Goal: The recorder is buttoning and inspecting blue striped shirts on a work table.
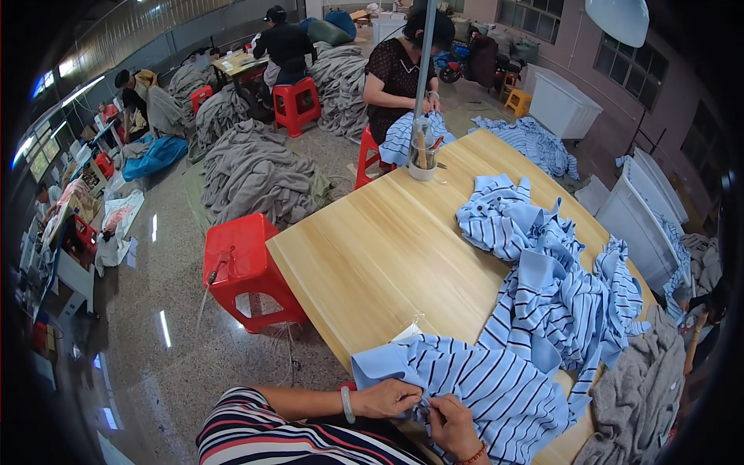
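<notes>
A light blue knit garment with dark stripes (488, 387) lies over the near edge of the wooden table (380, 240). My left hand (385, 398), with a pale bangle at its wrist, pinches the garment's plain blue edge. Close beside it my right hand (452, 425), wearing a beaded bracelet, is closed on the same cloth. Whether a needle or thread is between the fingers is too small to make out. More striped garments (558, 294) are heaped along the table's right side.
A cup of tools (423, 164) stands at the table's far corner by a metal pole. One red stool (246, 260) is left of the table. Grey knit piles (252, 170) lie on the floor. A co-worker (391, 81) sits beyond the table; white bins (562, 105) stand right.
</notes>
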The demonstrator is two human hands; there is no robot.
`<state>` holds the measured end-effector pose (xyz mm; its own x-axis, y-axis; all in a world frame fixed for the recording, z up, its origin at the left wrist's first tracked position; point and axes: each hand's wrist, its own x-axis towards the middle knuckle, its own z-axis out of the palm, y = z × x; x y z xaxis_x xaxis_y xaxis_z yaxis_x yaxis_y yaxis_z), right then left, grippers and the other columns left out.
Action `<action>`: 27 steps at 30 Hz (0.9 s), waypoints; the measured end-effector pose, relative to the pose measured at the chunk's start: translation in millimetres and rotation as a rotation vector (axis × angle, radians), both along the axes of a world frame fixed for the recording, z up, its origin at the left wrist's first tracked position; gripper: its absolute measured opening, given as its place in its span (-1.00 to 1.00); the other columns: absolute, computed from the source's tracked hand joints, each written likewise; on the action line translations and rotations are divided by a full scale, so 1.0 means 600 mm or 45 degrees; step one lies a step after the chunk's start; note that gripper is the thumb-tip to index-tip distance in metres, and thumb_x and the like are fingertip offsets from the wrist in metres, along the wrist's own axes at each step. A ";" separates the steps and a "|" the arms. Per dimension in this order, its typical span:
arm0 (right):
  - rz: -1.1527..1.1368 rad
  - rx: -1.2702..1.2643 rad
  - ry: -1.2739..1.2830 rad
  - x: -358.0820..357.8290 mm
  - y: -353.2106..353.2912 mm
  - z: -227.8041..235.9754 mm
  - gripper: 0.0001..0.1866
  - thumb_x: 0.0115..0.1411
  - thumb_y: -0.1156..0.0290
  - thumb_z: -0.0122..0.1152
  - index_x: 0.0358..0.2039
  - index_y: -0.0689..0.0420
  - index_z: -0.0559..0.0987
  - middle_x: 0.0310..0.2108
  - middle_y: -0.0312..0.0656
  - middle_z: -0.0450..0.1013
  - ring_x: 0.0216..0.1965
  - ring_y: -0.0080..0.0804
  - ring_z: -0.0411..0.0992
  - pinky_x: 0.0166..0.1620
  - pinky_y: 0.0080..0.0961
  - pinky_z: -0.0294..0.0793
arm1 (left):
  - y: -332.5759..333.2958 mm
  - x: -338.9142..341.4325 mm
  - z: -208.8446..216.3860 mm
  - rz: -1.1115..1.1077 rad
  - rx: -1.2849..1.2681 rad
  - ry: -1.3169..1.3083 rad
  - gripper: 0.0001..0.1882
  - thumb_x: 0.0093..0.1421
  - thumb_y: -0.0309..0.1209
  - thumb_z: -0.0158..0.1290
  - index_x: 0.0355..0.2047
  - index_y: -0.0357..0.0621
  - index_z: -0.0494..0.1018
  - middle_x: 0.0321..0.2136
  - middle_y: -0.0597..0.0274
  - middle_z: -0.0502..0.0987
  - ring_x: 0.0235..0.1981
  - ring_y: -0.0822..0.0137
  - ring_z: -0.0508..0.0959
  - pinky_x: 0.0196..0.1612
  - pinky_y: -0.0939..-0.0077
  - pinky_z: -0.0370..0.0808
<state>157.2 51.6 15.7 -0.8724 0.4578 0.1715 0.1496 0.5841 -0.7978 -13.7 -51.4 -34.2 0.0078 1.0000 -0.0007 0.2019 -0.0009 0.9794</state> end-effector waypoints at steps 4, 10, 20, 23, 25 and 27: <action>-0.030 0.002 -0.014 0.005 0.008 -0.016 -0.83 -0.04 0.72 0.14 -0.38 0.27 0.53 -0.49 -0.04 0.43 -0.52 -0.14 0.45 -0.44 -0.42 0.43 | 0.012 0.000 0.003 -0.053 -0.049 -0.028 -0.78 0.25 -0.38 -0.14 -0.48 -0.28 0.24 -0.66 0.02 0.20 -0.61 0.19 0.20 -0.46 0.34 0.26; 0.002 0.083 -0.010 0.013 0.011 -0.041 -0.82 -0.02 0.69 0.11 -0.36 0.23 0.52 -0.46 -0.07 0.42 -0.47 -0.07 0.45 -0.42 -0.32 0.44 | 0.016 0.002 0.013 -0.175 -0.108 0.094 -0.79 0.22 -0.39 -0.14 -0.49 -0.27 0.27 -0.64 -0.12 0.29 -0.58 -0.06 0.36 -0.45 0.21 0.29; 0.139 0.037 -0.055 0.000 0.036 -0.035 -0.81 0.02 0.68 0.09 -0.30 0.25 0.50 -0.48 -0.02 0.37 -0.43 -0.02 0.40 -0.39 -0.27 0.39 | 0.020 -0.009 0.014 -0.058 -0.069 0.393 -0.82 0.23 -0.35 -0.14 -0.44 -0.13 0.39 -0.63 -0.11 0.40 -0.56 -0.13 0.44 -0.51 0.14 0.34; 0.149 0.009 -0.070 0.002 0.042 -0.034 -0.82 0.03 0.67 0.09 -0.30 0.25 0.50 -0.47 -0.03 0.37 -0.42 -0.02 0.39 -0.38 -0.29 0.38 | 0.026 -0.008 0.020 -0.036 -0.086 0.385 -0.85 0.24 -0.41 -0.08 -0.45 -0.18 0.40 -0.64 -0.08 0.32 -0.64 -0.06 0.34 -0.56 0.30 0.29; 0.148 -0.054 -0.067 0.005 0.048 -0.037 -0.82 0.03 0.66 0.10 -0.30 0.26 0.50 -0.47 -0.03 0.37 -0.42 -0.03 0.39 -0.37 -0.29 0.38 | 0.031 -0.007 0.020 -0.053 -0.111 0.330 -0.85 0.24 -0.42 -0.08 -0.44 -0.22 0.39 -0.65 -0.06 0.28 -0.66 0.00 0.28 -0.57 0.33 0.27; 0.170 -0.097 -0.040 0.005 0.052 -0.042 -0.82 0.03 0.66 0.10 -0.31 0.26 0.50 -0.47 -0.03 0.38 -0.42 -0.03 0.39 -0.36 -0.30 0.38 | 0.034 -0.011 0.026 -0.085 -0.155 0.307 -0.85 0.24 -0.42 -0.07 -0.42 -0.24 0.39 -0.66 -0.04 0.24 -0.67 0.06 0.21 -0.57 0.36 0.25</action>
<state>160.2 83.0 -9.3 -0.9307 0.3481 0.1124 0.1004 0.5386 -0.8366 -20.4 -31.1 -18.8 0.0587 0.9897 -0.1308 0.4323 0.0929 0.8969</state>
